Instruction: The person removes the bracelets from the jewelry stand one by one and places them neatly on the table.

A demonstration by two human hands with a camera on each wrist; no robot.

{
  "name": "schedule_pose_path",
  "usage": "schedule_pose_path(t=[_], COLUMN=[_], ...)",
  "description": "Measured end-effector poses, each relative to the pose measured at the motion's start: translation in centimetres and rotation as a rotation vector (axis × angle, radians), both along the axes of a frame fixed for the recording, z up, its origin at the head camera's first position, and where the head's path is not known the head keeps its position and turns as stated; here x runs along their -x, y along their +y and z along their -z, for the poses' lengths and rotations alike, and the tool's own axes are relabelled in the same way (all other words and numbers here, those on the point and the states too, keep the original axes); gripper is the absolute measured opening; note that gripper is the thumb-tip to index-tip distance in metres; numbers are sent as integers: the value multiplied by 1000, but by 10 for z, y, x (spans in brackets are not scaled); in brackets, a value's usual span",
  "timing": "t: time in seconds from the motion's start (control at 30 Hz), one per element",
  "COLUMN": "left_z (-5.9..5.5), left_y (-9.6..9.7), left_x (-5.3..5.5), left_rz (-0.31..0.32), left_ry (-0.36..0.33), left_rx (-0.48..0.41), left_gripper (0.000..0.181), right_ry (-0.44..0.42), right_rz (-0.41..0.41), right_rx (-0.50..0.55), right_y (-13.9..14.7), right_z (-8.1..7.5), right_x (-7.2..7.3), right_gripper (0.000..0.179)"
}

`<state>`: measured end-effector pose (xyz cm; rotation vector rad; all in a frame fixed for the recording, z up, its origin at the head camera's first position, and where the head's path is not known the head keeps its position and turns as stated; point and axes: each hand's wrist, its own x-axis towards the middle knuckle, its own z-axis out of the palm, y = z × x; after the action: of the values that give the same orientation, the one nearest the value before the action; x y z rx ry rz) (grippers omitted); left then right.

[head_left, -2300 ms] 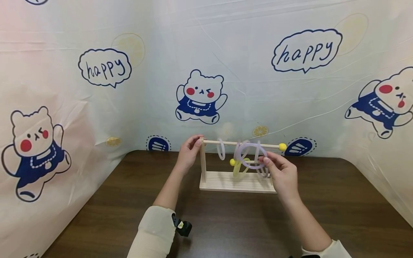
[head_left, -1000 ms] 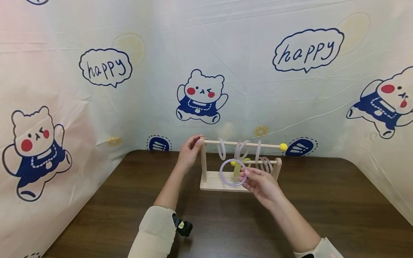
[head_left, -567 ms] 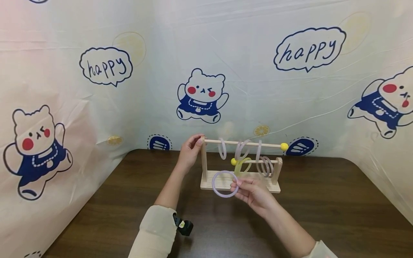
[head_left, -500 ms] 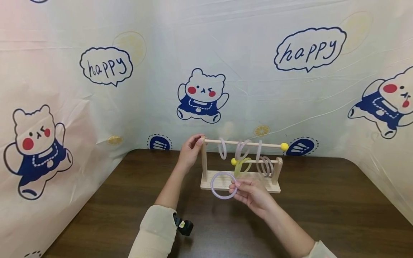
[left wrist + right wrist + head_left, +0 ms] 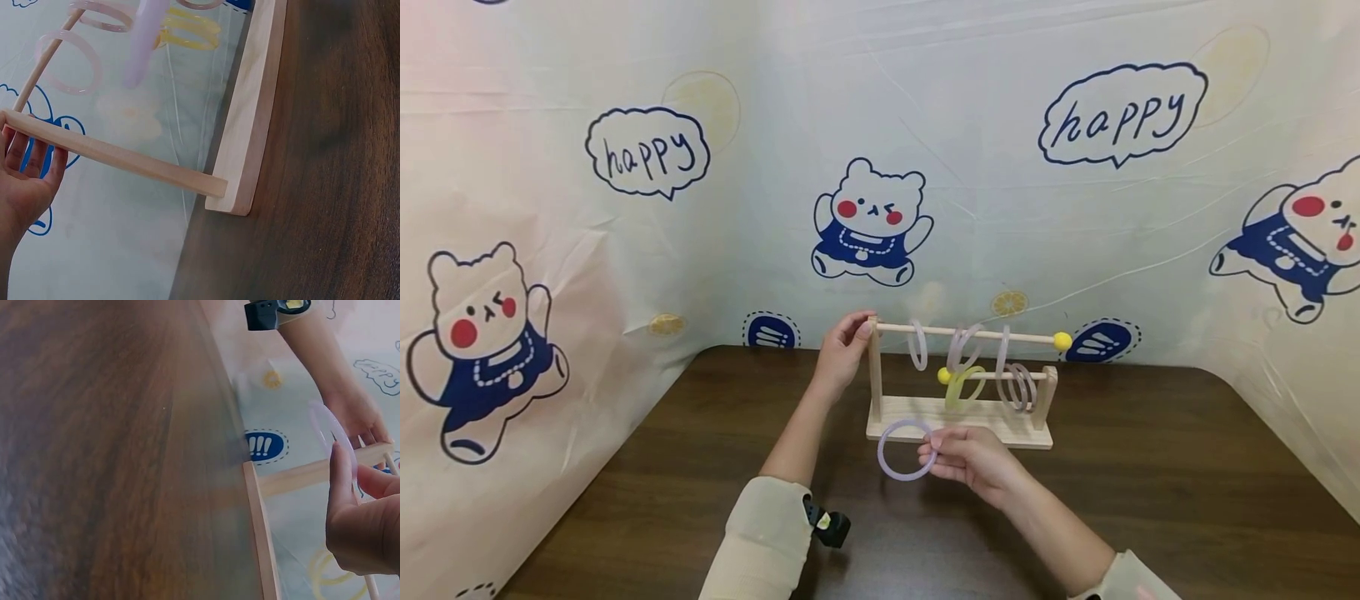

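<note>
A small wooden stand carries an upper rod and a lower rod, each tipped with a yellow ball. Pale translucent rings hang on the upper rod; yellow rings and brownish-pink rings hang on the lower one. My left hand grips the top of the left post, fingers behind it in the left wrist view. My right hand pinches a lilac ring between thumb and fingers, off the rods and in front of the base.
The stand rests on a dark brown wooden table, towards its far edge. A printed cloth with bears and speech bubbles surrounds the table behind and at both sides. A black wrist camera sits at my left cuff.
My right hand has brought the lilac ring from beside the rods down, leftward and nearer to me, in front of the base. The left hand stays on the post.
</note>
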<state>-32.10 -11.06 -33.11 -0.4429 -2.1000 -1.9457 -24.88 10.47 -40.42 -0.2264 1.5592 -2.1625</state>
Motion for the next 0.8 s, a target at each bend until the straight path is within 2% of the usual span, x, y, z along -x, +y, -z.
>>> schedule_pose_path(t=[0.3,0.53,0.8], left_z=[-1,17,21], left_y=[1,-3,-3], left_x=[-1,19,22], left_rz=[-9,6,-11], left_ry=[-7,-17,15], left_rx=[13,-20,-22], left_gripper=[32,31,33], right_ry=[18,5,-15], right_rz=[-29,-36,-55], right_rx=[-60,-95,-136], right_y=[-6,-9,-9], right_z=[5,7,12], right_x=[2,3,0], right_gripper=[21,20,28])
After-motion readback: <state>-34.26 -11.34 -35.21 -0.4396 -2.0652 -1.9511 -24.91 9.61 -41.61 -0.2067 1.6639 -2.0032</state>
